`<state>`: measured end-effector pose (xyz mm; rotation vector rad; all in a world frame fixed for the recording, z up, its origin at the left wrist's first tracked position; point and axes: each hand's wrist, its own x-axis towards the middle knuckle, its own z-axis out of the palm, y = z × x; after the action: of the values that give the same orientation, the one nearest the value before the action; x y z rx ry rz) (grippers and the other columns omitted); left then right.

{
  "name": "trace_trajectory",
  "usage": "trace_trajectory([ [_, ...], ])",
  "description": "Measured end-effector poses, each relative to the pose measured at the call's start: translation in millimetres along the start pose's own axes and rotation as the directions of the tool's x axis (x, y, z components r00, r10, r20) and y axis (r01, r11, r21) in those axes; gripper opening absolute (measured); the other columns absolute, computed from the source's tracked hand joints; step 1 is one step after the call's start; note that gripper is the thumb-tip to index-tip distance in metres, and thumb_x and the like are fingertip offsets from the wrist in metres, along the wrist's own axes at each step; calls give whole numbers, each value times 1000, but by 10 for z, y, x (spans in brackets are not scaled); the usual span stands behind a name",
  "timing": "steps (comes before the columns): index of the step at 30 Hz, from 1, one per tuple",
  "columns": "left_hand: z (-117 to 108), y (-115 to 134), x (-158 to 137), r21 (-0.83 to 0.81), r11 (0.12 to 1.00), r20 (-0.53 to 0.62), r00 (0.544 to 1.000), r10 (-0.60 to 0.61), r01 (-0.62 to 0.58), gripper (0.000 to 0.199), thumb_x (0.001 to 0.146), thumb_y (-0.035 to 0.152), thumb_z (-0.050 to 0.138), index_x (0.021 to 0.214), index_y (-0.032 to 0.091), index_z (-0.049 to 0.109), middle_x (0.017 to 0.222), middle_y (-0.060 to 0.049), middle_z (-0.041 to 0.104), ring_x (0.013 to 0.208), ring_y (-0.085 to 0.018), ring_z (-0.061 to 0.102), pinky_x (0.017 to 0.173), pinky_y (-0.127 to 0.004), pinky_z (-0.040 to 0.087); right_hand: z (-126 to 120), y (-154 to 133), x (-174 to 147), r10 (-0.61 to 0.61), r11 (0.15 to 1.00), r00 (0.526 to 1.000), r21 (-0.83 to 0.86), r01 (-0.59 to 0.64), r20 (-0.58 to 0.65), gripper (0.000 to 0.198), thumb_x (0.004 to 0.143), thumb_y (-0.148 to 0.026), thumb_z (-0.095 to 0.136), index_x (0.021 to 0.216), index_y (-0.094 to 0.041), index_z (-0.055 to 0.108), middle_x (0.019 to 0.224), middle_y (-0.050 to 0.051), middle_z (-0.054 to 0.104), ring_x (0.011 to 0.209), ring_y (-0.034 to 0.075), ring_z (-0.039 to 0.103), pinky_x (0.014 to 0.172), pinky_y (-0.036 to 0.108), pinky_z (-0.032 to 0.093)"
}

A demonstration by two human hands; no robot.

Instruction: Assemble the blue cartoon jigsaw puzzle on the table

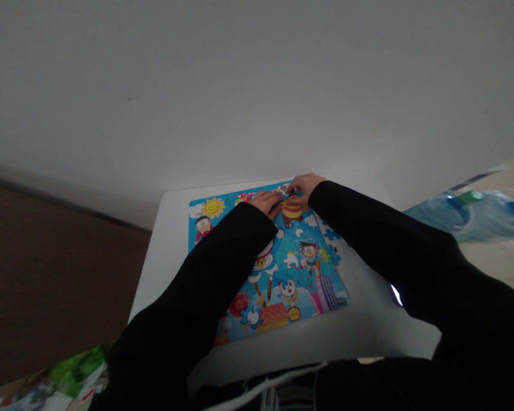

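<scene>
A colourful cartoon jigsaw puzzle (pixel 291 245) lies on a small white table, with white gaps among its pieces. My left hand (pixel 266 202) rests on the upper part of the puzzle, its fingers stretched out flat toward the right. Just beside it, my right hand (pixel 306 186) is bent over the top right edge, thumb and index finger closed around what looks like a puzzle piece. The fingers partly hide that piece. Below the right hand is a printed figure in a striped yellow shirt. My left sleeve covers the puzzle's middle left.
Several loose blue pieces (pixel 332 234) lie along the puzzle's right edge, partly under my right sleeve. The white table (pixel 163 245) stands against a grey wall (pixel 257 91). To the right are clear plastic bottles (pixel 466 214); a green bag (pixel 77 368) sits low at the left.
</scene>
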<state>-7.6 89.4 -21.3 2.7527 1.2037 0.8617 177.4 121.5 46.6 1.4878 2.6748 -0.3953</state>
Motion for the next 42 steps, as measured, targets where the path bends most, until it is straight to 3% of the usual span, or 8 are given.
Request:
trace_trajectory([
  [6, 9, -50, 23, 12, 1000, 41, 999, 14, -15, 28, 84, 31, 50, 100, 12, 64, 100, -13, 67, 91, -21, 63, 80, -37, 50, 26, 62, 13, -52, 996, 998, 66, 53, -24, 32, 69, -32, 66, 98, -19, 67, 95, 3, 67, 79, 13, 61, 73, 23, 46],
  [11, 27, -59, 29, 3, 999, 26, 999, 46, -46, 28, 84, 30, 48, 96, 12, 65, 96, -12, 68, 90, -20, 64, 79, -36, 51, 8, 72, 7, -143, 989, 990, -32, 142, -15, 21, 76, -28, 60, 94, -19, 69, 95, 4, 66, 83, 13, 61, 77, 23, 45],
  [16, 39, -32, 24, 4, 997, -5, 997, 74, -74, 28, 85, 28, 47, 96, 10, 66, 98, -13, 68, 89, -20, 64, 79, -35, 51, -53, 44, 14, -140, 984, 988, -99, 145, 61, 21, 78, -29, 58, 94, -21, 69, 101, 4, 64, 87, 15, 60, 76, 24, 44],
  [23, -56, 14, 13, -27, 999, 37, 998, -46, 47, 41, 79, 35, 57, 111, 9, 57, 103, -13, 66, 96, -22, 61, 83, -36, 49, -15, 91, 18, -99, 994, 995, -36, 100, 20, 28, 74, -34, 62, 98, -21, 67, 98, 4, 66, 85, 15, 61, 75, 25, 46],
  [30, -69, -20, 47, -46, 995, 102, 991, -81, 86, 35, 79, 31, 57, 107, 11, 60, 100, -12, 67, 92, -20, 62, 82, -35, 49, 42, 176, -28, -134, 991, 990, -2, 134, -40, 35, 70, -36, 65, 103, -27, 66, 99, 0, 68, 90, 15, 62, 78, 25, 46],
  [38, -33, -35, 25, -69, 995, -15, 997, -70, 69, 26, 75, 28, 57, 97, 16, 65, 94, -8, 68, 86, -18, 63, 78, -31, 49, 61, 191, -18, -148, 989, 988, -31, 147, -33, 29, 71, -37, 64, 99, -28, 68, 104, -2, 66, 90, 14, 62, 78, 24, 46],
  [42, -2, -22, 14, -29, 997, -54, 996, -73, 72, 24, 72, 27, 57, 91, 16, 67, 91, -7, 67, 83, -19, 61, 75, -34, 49, 31, 170, -28, -94, 996, 995, -2, 94, -8, 34, 70, -37, 65, 103, -26, 66, 102, 0, 67, 90, 14, 62, 79, 23, 46],
])
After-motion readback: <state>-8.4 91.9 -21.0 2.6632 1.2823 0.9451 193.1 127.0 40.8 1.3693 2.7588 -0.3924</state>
